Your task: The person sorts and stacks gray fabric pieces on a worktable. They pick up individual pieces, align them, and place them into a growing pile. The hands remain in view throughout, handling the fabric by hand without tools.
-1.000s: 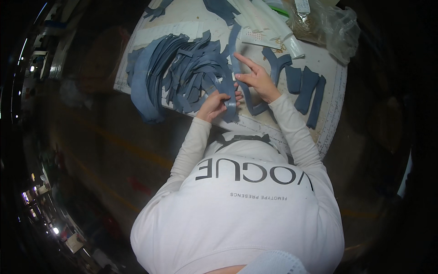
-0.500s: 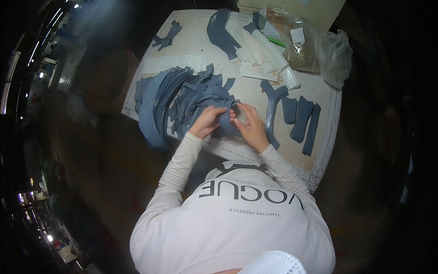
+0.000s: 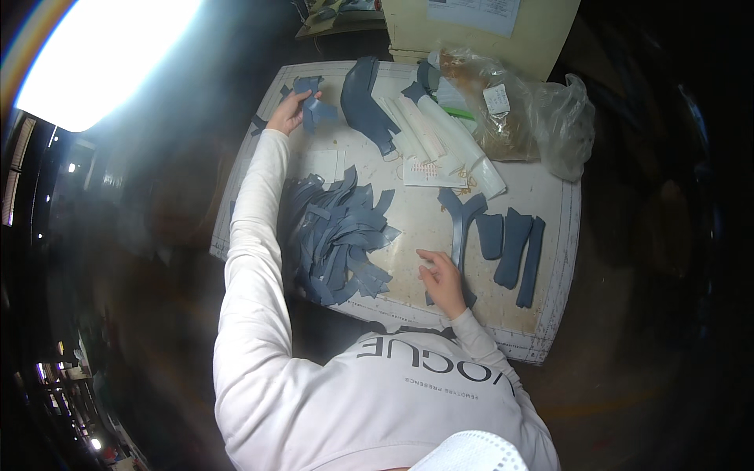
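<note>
My left hand (image 3: 289,111) is stretched to the far left part of the table, fingers closed on a blue-grey cut piece (image 3: 318,114) of leather-like material. More small blue-grey pieces lie under and beside it. My right hand (image 3: 442,281) is at the near middle, holding nothing, its thumb and index finger apart. Beside it lies a Y-shaped blue-grey piece (image 3: 457,228), its lower part partly hidden by that hand. A loose heap of blue-grey strips (image 3: 334,235) covers the left middle, its left side partly hidden behind my left sleeve.
Blue-grey stacks (image 3: 518,247) stand at the right. Farther back are a broad curved bundle (image 3: 365,102), pale strips (image 3: 412,129), a printed card (image 3: 432,173) and a clear plastic bag (image 3: 565,129). A cream cabinet (image 3: 479,39) rises behind the table.
My left hand has moved from the near middle to the far left with a blue-grey piece. My right hand has parted from it, staying near the front. The view has shifted and brightened.
</note>
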`<state>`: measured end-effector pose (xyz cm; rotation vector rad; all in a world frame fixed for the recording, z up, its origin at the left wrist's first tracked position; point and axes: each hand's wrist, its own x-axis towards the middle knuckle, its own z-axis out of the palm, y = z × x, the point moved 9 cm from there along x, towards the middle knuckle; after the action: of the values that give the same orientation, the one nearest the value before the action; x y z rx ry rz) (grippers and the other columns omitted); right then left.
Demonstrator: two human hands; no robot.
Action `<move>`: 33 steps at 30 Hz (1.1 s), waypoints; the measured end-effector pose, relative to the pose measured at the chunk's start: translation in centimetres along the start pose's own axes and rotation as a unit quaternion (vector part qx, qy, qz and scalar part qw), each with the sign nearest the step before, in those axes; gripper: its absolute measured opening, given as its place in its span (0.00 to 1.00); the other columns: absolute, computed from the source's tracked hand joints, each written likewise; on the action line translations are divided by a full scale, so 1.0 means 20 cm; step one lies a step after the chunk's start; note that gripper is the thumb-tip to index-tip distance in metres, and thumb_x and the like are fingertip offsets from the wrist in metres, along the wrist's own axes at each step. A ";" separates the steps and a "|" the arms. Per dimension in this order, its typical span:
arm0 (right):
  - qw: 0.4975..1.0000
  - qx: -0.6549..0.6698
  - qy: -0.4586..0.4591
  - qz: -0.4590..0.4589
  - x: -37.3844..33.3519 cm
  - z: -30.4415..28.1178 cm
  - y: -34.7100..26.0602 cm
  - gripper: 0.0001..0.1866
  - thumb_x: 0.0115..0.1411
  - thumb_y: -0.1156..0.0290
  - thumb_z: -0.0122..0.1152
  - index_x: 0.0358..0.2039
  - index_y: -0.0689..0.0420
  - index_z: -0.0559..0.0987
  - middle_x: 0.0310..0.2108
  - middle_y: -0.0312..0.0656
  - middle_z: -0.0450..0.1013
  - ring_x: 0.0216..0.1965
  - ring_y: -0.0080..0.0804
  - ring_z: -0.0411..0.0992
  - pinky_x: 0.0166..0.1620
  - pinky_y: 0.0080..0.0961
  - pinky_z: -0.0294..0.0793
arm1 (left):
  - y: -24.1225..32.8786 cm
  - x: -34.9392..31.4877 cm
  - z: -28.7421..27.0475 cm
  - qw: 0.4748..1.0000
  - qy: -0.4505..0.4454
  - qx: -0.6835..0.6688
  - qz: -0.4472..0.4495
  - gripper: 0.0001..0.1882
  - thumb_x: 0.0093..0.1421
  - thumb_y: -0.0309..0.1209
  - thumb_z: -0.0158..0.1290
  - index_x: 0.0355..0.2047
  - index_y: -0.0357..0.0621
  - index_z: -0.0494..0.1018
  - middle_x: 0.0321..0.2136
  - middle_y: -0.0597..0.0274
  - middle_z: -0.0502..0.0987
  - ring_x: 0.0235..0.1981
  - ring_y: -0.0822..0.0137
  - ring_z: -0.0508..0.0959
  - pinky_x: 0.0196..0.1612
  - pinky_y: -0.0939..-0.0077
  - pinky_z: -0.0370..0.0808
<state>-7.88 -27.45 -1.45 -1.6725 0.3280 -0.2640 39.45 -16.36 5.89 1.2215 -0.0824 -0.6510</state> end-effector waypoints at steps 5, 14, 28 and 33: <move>0.999 0.010 0.044 -0.012 0.05 -0.08 -0.01 0.14 0.56 0.80 0.54 0.44 0.59 0.76 0.40 0.41 0.71 0.26 0.27 0.76 0.28 0.17 0.73 | -0.38 0.36 -0.38 0.978 0.167 0.083 -0.089 0.10 0.60 0.22 0.48 0.42 0.30 0.68 0.35 0.47 0.78 0.32 0.62 0.80 0.36 0.71 0.80; 0.998 -0.009 0.058 0.001 0.06 -0.15 -0.08 0.13 0.57 0.80 0.53 0.43 0.59 0.77 0.39 0.40 0.73 0.26 0.24 0.75 0.28 0.16 0.72 | -0.49 0.61 -0.58 0.926 0.307 0.219 -0.012 0.17 0.53 0.26 0.54 0.41 0.27 0.72 0.31 0.52 0.79 0.28 0.59 0.79 0.34 0.66 0.75; 0.993 -0.079 -0.067 -0.062 -0.03 0.12 -0.15 0.10 0.56 0.80 0.54 0.39 0.60 0.78 0.34 0.42 0.73 0.27 0.28 0.75 0.27 0.18 0.73 | -0.25 -1.03 0.05 0.797 0.036 0.583 0.151 0.15 0.56 0.41 0.54 0.38 0.45 0.78 0.29 0.56 0.80 0.32 0.62 0.81 0.38 0.73 0.74; 0.975 -0.137 -0.160 -0.067 0.06 0.32 -0.05 0.12 0.53 0.71 0.60 0.38 0.58 0.78 0.32 0.45 0.72 0.29 0.37 0.74 0.36 0.29 0.74 | -0.52 -1.53 -0.13 0.696 0.190 0.688 0.085 0.14 0.53 0.39 0.55 0.38 0.46 0.77 0.32 0.52 0.78 0.35 0.51 0.78 0.39 0.64 0.74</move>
<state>-4.51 -21.92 -1.30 -1.9783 0.0081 -0.0452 11.15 -0.71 4.24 2.7519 -0.3805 -0.0281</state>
